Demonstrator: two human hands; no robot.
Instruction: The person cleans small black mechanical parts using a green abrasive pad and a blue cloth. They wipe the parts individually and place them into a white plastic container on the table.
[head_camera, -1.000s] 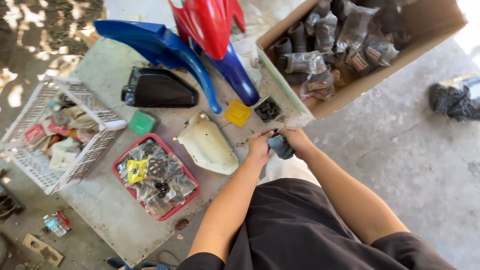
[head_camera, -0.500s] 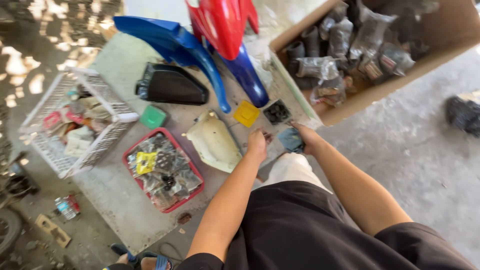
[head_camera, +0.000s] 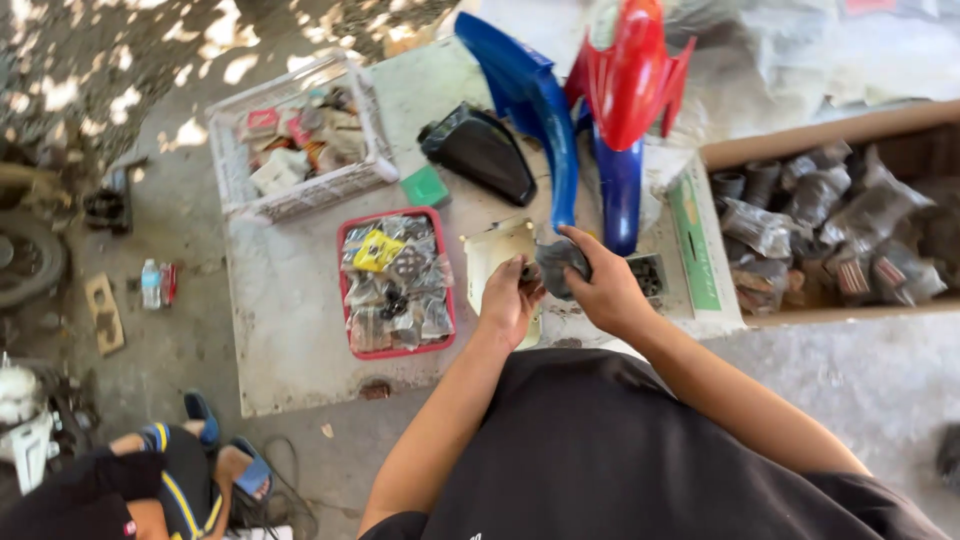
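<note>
Head view, both hands (head_camera: 560, 285) gripping grey pouch (head_camera: 556, 264)

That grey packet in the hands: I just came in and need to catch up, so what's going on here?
A person in a black shirt holds a grey plastic-wrapped part in the right hand, while the left hand pinches a small dark piece beside it. They stand over a concrete slab carrying a red tray of bagged parts, a white basket and motorcycle fairings. A cardboard box of wrapped parts sits to the right.
</note>
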